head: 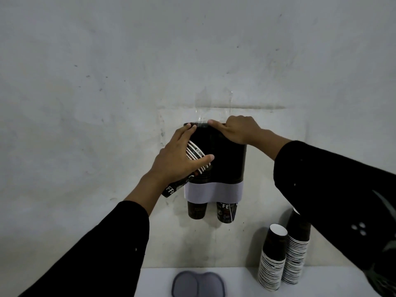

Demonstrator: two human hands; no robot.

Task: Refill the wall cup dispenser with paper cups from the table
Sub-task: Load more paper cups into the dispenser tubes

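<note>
Now: left hand (177, 159) fingers pinching tilted cups (198, 156) at dispenser (227, 163); right hand (235, 129) fingers curled on top rim; stacks (285, 254) on tabletop (242, 281), 5 o'clock.

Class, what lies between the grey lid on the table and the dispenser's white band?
In the head view: two cup bottoms poking below the white band, then bare wall down to the lid.

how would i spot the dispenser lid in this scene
Start at the black wall dispenser between the hands. On the white table directly beneath lies the lid: a flat grey double-lobed plate, unlike the upright cup stacks to its right.
</note>
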